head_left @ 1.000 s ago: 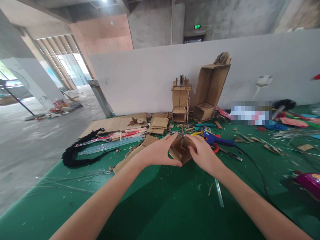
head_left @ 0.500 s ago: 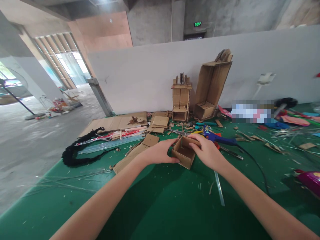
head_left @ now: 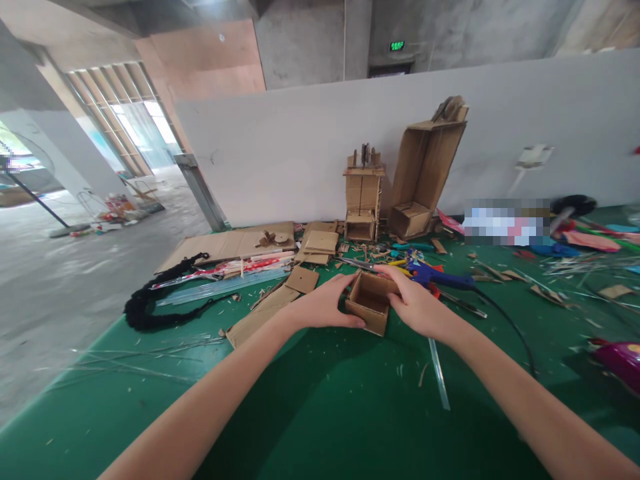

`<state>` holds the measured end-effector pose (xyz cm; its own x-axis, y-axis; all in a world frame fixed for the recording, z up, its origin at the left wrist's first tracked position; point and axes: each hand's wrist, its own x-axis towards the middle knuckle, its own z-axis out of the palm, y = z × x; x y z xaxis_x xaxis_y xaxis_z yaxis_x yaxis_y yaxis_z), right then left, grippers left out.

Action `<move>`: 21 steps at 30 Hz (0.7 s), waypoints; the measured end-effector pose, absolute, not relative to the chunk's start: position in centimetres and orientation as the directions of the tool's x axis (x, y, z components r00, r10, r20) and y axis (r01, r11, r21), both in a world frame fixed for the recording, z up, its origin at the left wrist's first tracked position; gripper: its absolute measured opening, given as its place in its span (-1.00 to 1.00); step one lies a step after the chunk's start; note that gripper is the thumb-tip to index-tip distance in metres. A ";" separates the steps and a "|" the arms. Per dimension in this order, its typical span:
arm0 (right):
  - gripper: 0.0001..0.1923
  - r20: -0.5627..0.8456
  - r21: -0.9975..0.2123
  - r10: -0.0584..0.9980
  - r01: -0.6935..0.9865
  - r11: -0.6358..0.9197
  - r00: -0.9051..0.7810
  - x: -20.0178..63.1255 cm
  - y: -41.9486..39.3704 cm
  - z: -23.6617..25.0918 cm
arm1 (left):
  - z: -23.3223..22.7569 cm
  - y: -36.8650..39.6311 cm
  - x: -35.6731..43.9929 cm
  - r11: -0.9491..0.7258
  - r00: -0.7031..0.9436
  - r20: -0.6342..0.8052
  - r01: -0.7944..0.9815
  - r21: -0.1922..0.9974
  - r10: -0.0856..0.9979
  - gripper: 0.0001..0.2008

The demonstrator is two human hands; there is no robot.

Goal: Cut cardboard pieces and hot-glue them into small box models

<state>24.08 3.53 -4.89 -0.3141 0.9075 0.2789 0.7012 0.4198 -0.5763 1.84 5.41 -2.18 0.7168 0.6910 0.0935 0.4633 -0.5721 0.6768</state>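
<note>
A: Item, near: box (head_left: 371,303), open-topped cardboard, on the green counter (head_left: 320,413). Grip?

B: Left hand (head_left: 320,305) clasps its left wall, right hand (head_left: 417,308) its right. Press evenly, squaring corners.

A: Beyond?

B: Glue gun (head_left: 437,279), just behind; cardboard tower (head_left: 362,197) at the wall.

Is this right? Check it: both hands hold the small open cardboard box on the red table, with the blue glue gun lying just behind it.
Wrong in one respect: the table is green, not red, as the head view shows. The left hand and right hand do hold the small open cardboard box, and the blue glue gun lies just behind it.
</note>
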 end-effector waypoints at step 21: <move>-0.68 0.289 -0.534 0.896 0.720 0.444 -0.338 24.2 3.5 -4.4 | -2.5 5.4 1.9 -0.503 0.719 0.095 0.379 0.777 0.688 -0.23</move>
